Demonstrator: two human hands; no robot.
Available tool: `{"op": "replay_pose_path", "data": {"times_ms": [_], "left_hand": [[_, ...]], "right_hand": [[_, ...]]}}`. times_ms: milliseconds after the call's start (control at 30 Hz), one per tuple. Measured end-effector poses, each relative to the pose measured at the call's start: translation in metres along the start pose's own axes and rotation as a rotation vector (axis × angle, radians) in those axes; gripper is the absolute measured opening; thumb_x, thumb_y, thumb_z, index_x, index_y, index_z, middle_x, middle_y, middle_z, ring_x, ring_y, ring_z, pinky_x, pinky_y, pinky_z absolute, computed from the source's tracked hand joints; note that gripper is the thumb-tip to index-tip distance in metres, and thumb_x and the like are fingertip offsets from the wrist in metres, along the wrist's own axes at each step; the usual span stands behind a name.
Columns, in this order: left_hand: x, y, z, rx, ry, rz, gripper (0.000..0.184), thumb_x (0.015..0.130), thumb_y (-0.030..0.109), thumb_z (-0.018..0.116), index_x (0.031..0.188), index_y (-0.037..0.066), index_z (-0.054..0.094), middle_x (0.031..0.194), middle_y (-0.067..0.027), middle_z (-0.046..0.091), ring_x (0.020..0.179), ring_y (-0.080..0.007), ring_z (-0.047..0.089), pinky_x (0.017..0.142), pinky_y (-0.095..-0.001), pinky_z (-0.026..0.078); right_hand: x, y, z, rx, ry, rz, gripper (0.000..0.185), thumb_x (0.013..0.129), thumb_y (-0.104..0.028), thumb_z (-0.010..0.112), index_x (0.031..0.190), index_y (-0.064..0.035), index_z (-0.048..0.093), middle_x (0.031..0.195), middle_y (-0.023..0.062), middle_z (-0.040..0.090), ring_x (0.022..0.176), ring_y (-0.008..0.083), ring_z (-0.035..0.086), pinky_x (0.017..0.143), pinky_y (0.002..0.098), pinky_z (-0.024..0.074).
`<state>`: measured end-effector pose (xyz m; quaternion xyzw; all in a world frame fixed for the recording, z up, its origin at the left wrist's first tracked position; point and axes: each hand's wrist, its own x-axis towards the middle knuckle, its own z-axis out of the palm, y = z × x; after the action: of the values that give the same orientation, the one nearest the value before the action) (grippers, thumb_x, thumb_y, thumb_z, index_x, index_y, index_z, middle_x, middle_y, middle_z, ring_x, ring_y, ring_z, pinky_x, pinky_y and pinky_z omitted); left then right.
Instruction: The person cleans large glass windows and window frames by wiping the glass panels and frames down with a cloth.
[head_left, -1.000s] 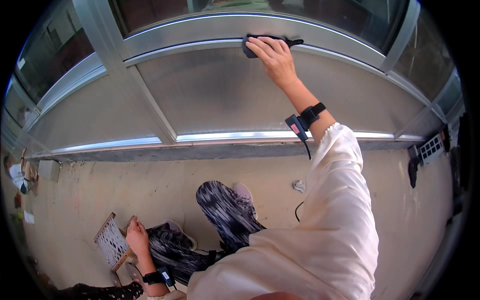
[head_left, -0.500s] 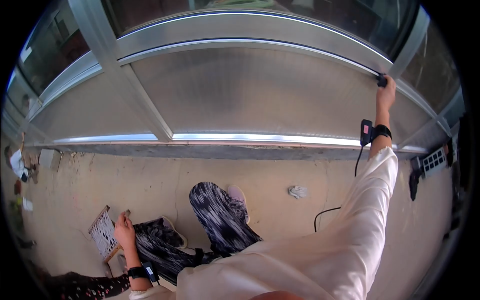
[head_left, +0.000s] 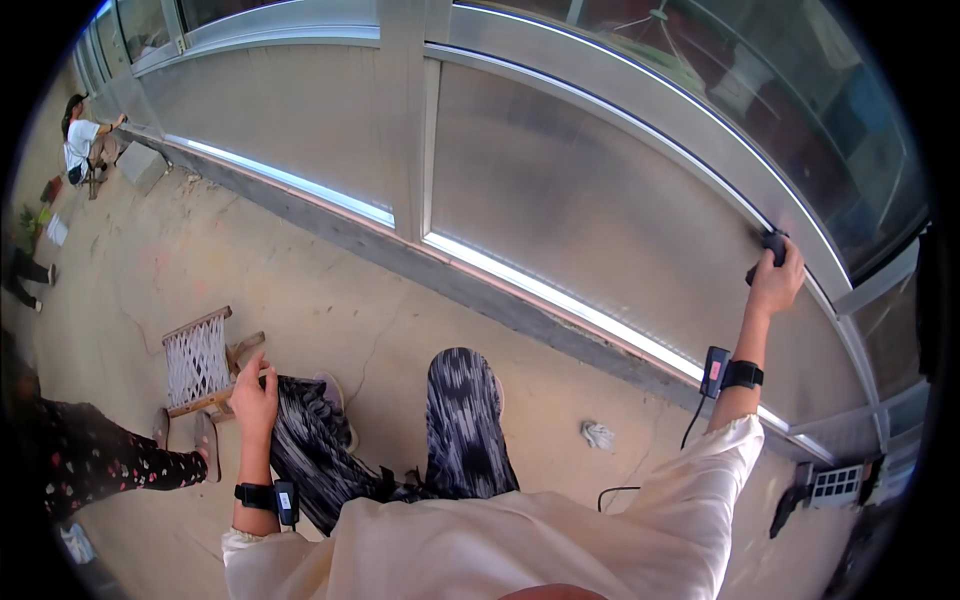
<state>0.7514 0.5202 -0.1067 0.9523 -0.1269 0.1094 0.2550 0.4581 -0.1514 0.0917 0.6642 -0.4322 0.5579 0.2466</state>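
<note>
My right hand [head_left: 778,282] is closed on a dark cloth [head_left: 772,248], which it presses against the metal frame rail [head_left: 640,120] below the window, near the right end of the grey panel [head_left: 600,200]. Lower left, my left hand [head_left: 255,396] is raised beside my knee, its fingers loosely curled and apart with nothing visible between them. It is nearest to a small folding stool [head_left: 198,362] with a woven white seat. Both wrists carry black straps with small devices.
A crumpled grey rag [head_left: 597,435] lies on the floor. Another person's legs [head_left: 120,455] stand at the left, near the stool. Farther off, a person [head_left: 85,145] crouches by the wall beside a grey block [head_left: 142,166]. A gridded crate [head_left: 838,486] sits at lower right.
My right hand with the cloth has moved right along the rail from the middle of the panel. The view has turned, bringing the stool and the person's legs further into sight.
</note>
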Motion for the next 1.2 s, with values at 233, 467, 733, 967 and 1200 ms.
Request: {"op": "replay_pose_path", "data": {"times_ms": [233,467,733,967,1200], "left_hand": [[-0.005,-0.007,-0.005,-0.060,0.029,-0.031,0.031,0.085,0.019,0.058,0.115,0.011,0.058,0.095,-0.0092,0.066,0.089,-0.0303,0.062,0.077,-0.0398,0.048],[-0.010,-0.014,-0.010,-0.090,0.087,-0.014,0.030,0.085,0.016,0.059,0.113,0.008,0.060,0.094,-0.0110,0.065,0.088,-0.0309,0.061,0.076,-0.0399,0.048],[-0.011,-0.013,-0.017,-0.121,0.101,-0.010,0.028,0.084,0.012,0.059,0.111,0.005,0.061,0.094,-0.0122,0.065,0.090,-0.0304,0.062,0.078,-0.0393,0.049],[-0.011,-0.014,-0.019,-0.095,0.108,0.014,0.028,0.084,0.012,0.059,0.111,0.005,0.060,0.093,-0.0121,0.065,0.088,-0.0308,0.061,0.077,-0.0390,0.048],[-0.012,-0.015,-0.014,-0.043,0.116,0.043,0.025,0.084,0.012,0.057,0.109,0.006,0.060,0.092,-0.0104,0.064,0.089,-0.0305,0.061,0.077,-0.0401,0.048]], "right_hand": [[-0.018,-0.184,-0.008,0.338,-0.069,-0.312,0.036,0.066,-0.006,0.068,0.100,-0.0177,0.066,0.104,-0.0040,0.063,0.099,0.0201,0.058,0.081,0.0312,0.0503],[-0.033,-0.327,0.013,0.510,-0.088,-0.535,0.044,0.062,-0.006,0.072,0.105,-0.0154,0.065,0.103,-0.0038,0.061,0.098,0.0185,0.057,0.080,0.0303,0.0499],[-0.039,-0.418,0.035,0.606,-0.089,-0.666,0.048,0.062,-0.009,0.073,0.108,-0.0129,0.063,0.103,-0.0025,0.058,0.101,0.0182,0.054,0.078,0.0314,0.0474],[-0.045,-0.458,0.043,0.493,-0.051,-0.719,0.036,0.073,-0.010,0.061,0.109,-0.0085,0.062,0.101,0.0003,0.056,0.098,0.0194,0.052,0.073,0.0305,0.0447],[-0.042,-0.449,0.044,0.584,-0.058,-0.688,0.038,0.073,-0.010,0.061,0.110,-0.0081,0.062,0.103,0.0009,0.056,0.098,0.0204,0.052,0.076,0.0328,0.0454]]}}
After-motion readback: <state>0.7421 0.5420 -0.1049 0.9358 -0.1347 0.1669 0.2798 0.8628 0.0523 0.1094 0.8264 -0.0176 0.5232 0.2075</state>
